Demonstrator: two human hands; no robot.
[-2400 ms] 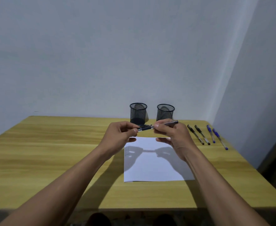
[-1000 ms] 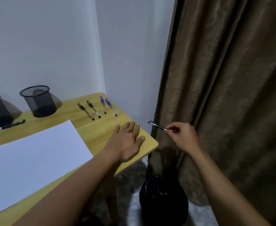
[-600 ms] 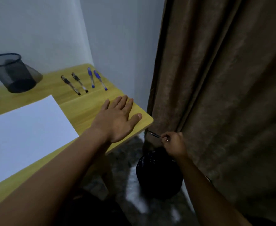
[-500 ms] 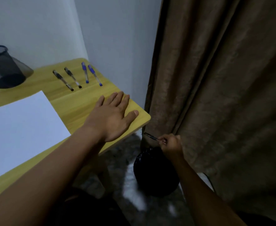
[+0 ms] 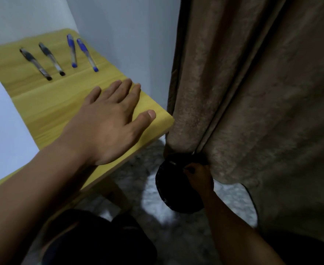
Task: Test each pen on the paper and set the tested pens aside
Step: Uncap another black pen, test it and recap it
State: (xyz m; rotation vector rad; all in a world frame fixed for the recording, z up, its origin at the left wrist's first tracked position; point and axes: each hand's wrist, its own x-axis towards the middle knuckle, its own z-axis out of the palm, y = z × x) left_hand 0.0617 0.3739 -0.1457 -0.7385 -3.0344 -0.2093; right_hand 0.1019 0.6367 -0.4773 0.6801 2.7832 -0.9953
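Brown curtain (image 5: 253, 92) hangs right of the wooden bench (image 5: 61, 104), grey wall behind. Left hand (image 5: 107, 127) flat on bench corner, fingers spread, holding nothing. Right hand (image 5: 198, 177) low over a black bin (image 5: 174, 190) on the floor, fingers pinched on a dark pen (image 5: 173, 163), mostly hard to see. Two black pens (image 5: 42, 61) and two blue pens (image 5: 79, 52) lie on the bench near the wall. White paper (image 5: 2, 131) at left.
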